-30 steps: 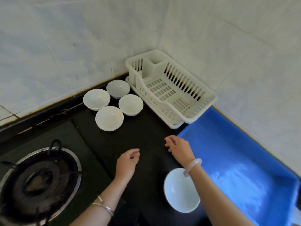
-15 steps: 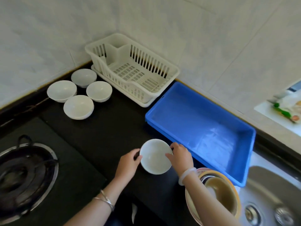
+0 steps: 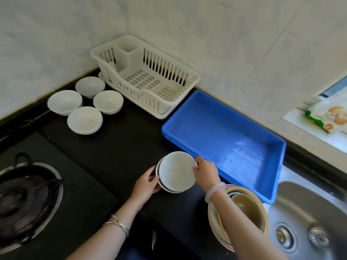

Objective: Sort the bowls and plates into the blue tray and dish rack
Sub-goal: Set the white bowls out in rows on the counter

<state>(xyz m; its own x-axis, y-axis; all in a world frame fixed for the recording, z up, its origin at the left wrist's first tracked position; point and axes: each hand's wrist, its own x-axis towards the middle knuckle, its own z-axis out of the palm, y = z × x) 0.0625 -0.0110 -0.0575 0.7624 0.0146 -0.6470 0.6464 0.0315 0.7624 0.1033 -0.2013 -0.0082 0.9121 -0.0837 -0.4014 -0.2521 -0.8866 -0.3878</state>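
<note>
Both hands, the left hand (image 3: 147, 182) and right hand (image 3: 205, 172), grasp a white bowl (image 3: 176, 171) (tilted, glossy inside) beside the blue tray (image 3: 221, 139).

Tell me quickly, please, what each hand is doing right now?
Left hand: closed on the left rim of the stacked white bowls.
Right hand: closed on the top bowl's right rim.

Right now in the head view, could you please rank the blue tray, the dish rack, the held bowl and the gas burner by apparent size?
1. blue tray
2. dish rack
3. gas burner, partly cut off, so this rank is unsure
4. held bowl, gripped by the left hand and right hand
</note>
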